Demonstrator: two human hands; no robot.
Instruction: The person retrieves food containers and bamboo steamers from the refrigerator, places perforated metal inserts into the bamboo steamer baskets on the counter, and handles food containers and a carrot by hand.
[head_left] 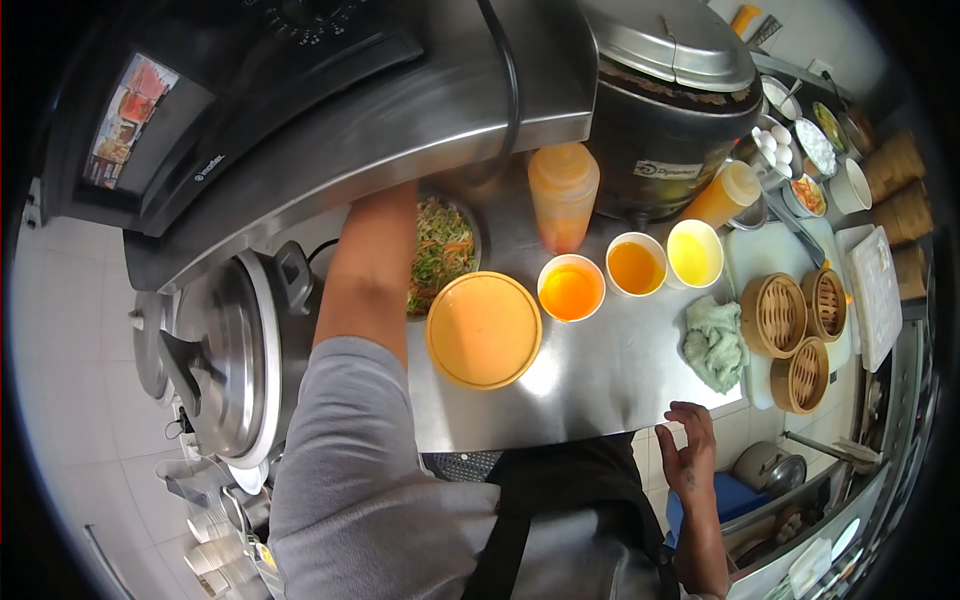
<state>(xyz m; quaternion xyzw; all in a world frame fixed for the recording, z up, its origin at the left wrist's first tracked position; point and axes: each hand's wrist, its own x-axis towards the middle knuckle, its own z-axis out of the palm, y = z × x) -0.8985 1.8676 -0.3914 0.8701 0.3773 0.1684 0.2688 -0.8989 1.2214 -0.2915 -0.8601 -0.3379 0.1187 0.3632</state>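
Note:
My left arm reaches forward beneath the steel shelf (pixel 400 165), and the shelf hides the hand. Beside that forearm lies a bowl of chopped green and orange vegetables (pixel 445 250), partly covered by the arm. A round orange-tan lid or board (pixel 484 330) sits just in front of the bowl. My right hand (pixel 690 450) hangs in the air past the counter's front edge, fingers apart, holding nothing. Nearest to it on the counter is a crumpled green cloth (pixel 714 343). Three white cups stand in a row: orange liquid (pixel 571 289), amber liquid (pixel 636 266) and yellow liquid (pixel 693 255).
Squeeze bottles (pixel 564 195) (pixel 725 195) stand near a large black pot (pixel 670 130). Three bamboo steamers (pixel 774 315) rest on a white board at right. At left is a lidded cooker (pixel 220 350); a black appliance (pixel 250 90) sits on the shelf.

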